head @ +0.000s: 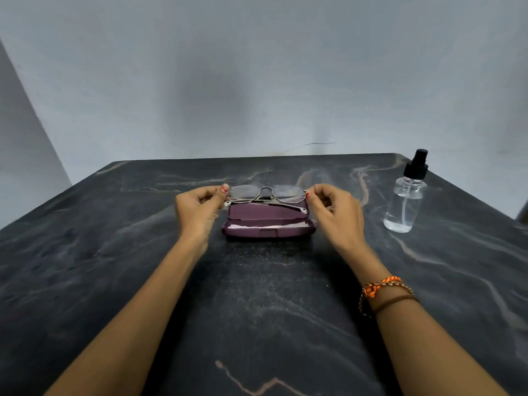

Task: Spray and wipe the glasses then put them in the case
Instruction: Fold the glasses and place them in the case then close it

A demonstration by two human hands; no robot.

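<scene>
A clear spray bottle [405, 195] stands well off to the right. Both hands pinch the folded glasses [267, 194] by their ends, left hand [197, 210] and right hand [335, 212], fingers closed narrowly, just above the open purple case [268, 224]. Dark veined counter [114, 252]; pale grey wall [257, 67] behind.
</scene>
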